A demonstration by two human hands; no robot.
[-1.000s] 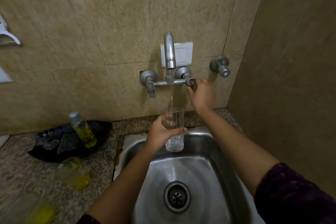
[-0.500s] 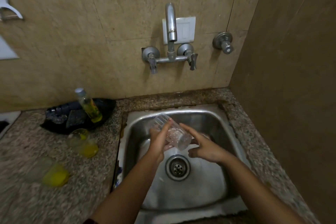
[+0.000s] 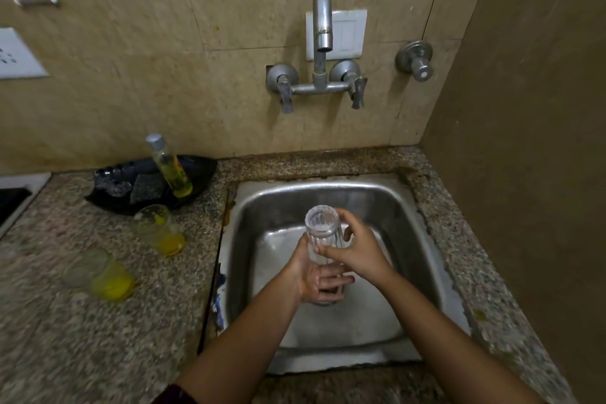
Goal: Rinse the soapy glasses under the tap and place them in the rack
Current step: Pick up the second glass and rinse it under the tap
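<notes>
Since half a second ago the clear glass has swung from tilted to base-up over the steel sink, and the right hand has closed onto its upper part. Left hand wraps the lower end, its fingers curled around the glass, so the mouth is hidden behind them. On the bench, two glasses with yellow liquid are blurred, and the tap shows no stream.
</notes>
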